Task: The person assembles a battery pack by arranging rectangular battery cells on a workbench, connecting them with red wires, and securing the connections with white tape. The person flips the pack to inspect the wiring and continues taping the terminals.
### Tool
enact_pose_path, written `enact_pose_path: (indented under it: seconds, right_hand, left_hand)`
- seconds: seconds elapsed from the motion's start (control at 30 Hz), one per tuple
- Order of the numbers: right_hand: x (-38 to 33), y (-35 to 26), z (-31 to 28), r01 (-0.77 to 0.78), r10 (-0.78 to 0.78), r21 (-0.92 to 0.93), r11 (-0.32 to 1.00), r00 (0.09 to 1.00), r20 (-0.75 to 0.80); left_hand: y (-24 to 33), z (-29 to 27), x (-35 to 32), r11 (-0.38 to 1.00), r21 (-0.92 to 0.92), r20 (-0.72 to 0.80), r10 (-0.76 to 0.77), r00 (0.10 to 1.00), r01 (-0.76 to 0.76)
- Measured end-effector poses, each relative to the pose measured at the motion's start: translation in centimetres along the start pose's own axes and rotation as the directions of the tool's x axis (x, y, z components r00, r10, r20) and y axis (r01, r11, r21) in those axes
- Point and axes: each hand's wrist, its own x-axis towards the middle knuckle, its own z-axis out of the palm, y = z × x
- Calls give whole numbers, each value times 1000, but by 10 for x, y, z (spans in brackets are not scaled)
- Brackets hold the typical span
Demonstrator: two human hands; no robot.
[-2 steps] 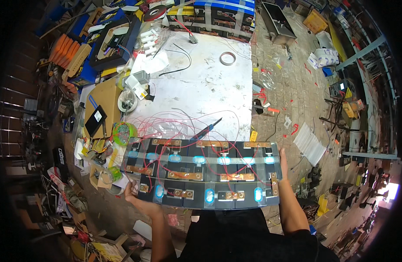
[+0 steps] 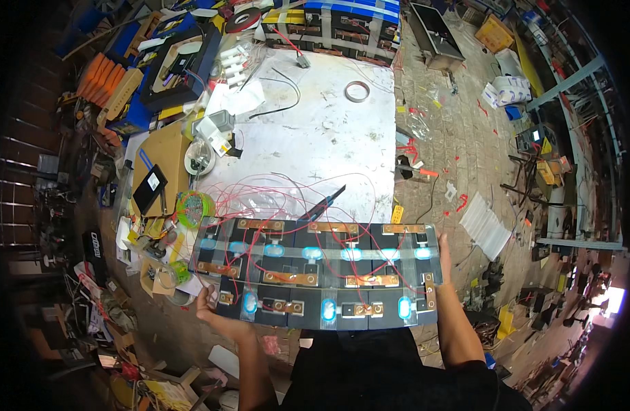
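Observation:
A battery pack (image 2: 342, 264) of black cells lies across the near end of the white table, gripped at its two ends. Copper busbars (image 2: 291, 279) join its terminals, clear tape runs over it, and thin red wires (image 2: 260, 233) loop off its far side. My left hand (image 2: 209, 305) is closed on the near left corner, fingers partly hidden under the pack. Against the right end presses my right hand (image 2: 444, 257), its fingertips mostly out of sight behind the pack. Just beyond the far edge lies a dark utility knife (image 2: 322, 205).
The white tabletop (image 2: 315, 137) carries a tape roll (image 2: 357, 92) and a black cable. Another battery pack (image 2: 332, 31) stands at the far end. A cardboard box (image 2: 161, 147) and a green tub (image 2: 194, 207) crowd the left. Scraps litter the floor at right, beside metal shelving (image 2: 578, 240).
The battery pack has shifted very slightly toward me with both hands on it. The utility knife beyond it has moved slightly left.

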Motion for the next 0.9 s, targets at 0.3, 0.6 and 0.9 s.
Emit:
enact_pose_path:
  seconds: [0.3,0.6,0.9]
  right_hand:
    - [-26,17,-4,57,-49,70,996,993,-105]
    - [-40,27,-19,62,-50,82,995,990,-134]
    - [-60,36,-19,192,-201,-165,967,979,-43]
  left_hand:
    - [-3,-21,-33,996,-94,-61,-7,998,1]
    - [-24,-47,-45,988,-156,-65,8,998,-18]
    - [-73,-88,-60,979,-184,-11,88,996,-89]
